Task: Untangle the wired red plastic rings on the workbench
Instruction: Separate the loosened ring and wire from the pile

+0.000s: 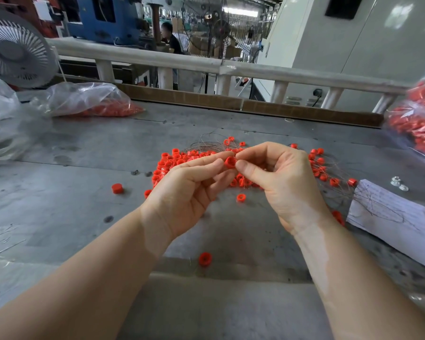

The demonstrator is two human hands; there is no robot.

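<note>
A person is standing at a grey workbench point(84, 148), both bare forearms reaching forward over it. The left hand point(189, 187) and the right hand point(280, 177) are meeting above the middle of the bench, and between them they are pinching one red ring point(230, 162): the left thumb and forefinger are closing on its left side, the right thumb and forefinger on its right. The other fingers of both hands are curling loosely under.

Just beneath and behind the hands, a pile of red rings point(172, 160) is lying on the bench, threaded through with thin wires point(206, 141) that are looping out toward the far side. More wired rings are trailing off to the right, toward a sheet of white paper point(390, 217). A few loose rings are sitting apart: one to the left point(117, 188), one under the hands point(241, 198), one near the bench's front edge point(205, 259).

A clear bag of red parts point(93, 100) is lying at the far left of the bench, and another point(417, 123) is hanging in at the right edge. A white fan point(15, 50) is standing at the far left.
</note>
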